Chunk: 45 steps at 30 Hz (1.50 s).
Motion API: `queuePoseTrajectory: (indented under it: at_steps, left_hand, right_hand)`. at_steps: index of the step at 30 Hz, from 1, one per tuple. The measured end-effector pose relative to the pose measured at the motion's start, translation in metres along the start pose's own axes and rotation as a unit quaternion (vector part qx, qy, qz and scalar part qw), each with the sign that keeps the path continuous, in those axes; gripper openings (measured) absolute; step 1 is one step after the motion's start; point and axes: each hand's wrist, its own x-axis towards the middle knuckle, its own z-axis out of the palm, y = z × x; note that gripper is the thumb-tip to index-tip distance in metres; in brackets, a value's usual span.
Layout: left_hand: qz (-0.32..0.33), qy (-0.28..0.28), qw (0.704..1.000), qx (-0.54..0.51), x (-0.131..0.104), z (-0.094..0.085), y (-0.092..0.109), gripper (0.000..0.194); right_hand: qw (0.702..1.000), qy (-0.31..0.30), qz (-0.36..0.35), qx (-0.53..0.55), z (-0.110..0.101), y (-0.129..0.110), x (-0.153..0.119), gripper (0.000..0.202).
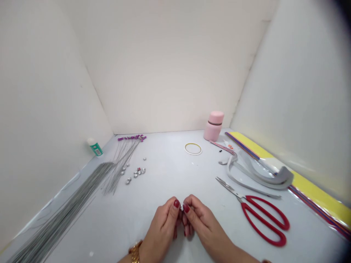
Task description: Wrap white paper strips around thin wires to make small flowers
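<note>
My left hand (163, 223) and my right hand (204, 223) meet low in the middle of the head view, just above the table. Both are closed, thumbs pressed against curled fingers, fingertips almost touching. A tiny pale glint shows between the thumbs, too small to name. Ahead and to the left lie several small silvery crumpled pieces (139, 172), one with a pinkish spot. Beyond them, thin grey wire stems (124, 153) carry purple tips (131, 138). Red-handled scissors (261, 219) lie to the right of my right hand, blades pointing away to the left.
A long bundle of grey wires (68, 204) runs along the left side, near a green-and-white glue stick (95, 148). At the back stand a pink bottle (214, 128) and a flat ring of tape (193, 153). Grey strips (255, 179) and yellow sheets (315, 184) lie right.
</note>
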Motion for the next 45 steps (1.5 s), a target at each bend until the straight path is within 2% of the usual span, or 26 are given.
queuePoseTrajectory:
  at_steps: [4, 12, 19, 25, 31, 40, 45]
  left_hand:
    - [-0.009, -0.012, 1.000, 0.003, 0.002, -0.001, -0.003, 0.036]
    - [-0.015, 0.004, 0.999, 0.043, 0.003, -0.004, -0.006, 0.035]
    - [0.005, 0.046, 0.998, 0.052, -0.002, 0.000, 0.007, 0.025]
    - [0.043, 0.022, 0.996, 0.069, -0.003, 0.004, 0.012, 0.022]
    - [0.035, 0.024, 0.997, 0.069, -0.005, 0.004, 0.010, 0.020]
    - [0.042, 0.021, 0.995, 0.085, -0.006, 0.003, 0.007, 0.021]
    - [0.045, 0.024, 0.993, 0.106, -0.006, 0.002, 0.009, 0.024]
  right_hand:
    - [1.000, 0.001, 0.015, 0.019, 0.000, 0.000, 0.001, 0.029]
    - [0.992, 0.023, -0.028, -0.118, -0.006, 0.007, -0.002, 0.023]
    - [0.997, 0.032, -0.019, -0.070, -0.004, 0.003, -0.001, 0.026]
    - [0.999, 0.024, -0.011, -0.047, -0.002, 0.000, -0.002, 0.024]
    - [0.999, 0.019, -0.005, -0.043, -0.001, 0.000, -0.002, 0.024]
    - [0.995, -0.009, -0.012, -0.095, -0.003, -0.002, -0.002, 0.027]
    - [0.993, 0.000, -0.021, -0.116, -0.003, -0.002, -0.003, 0.028]
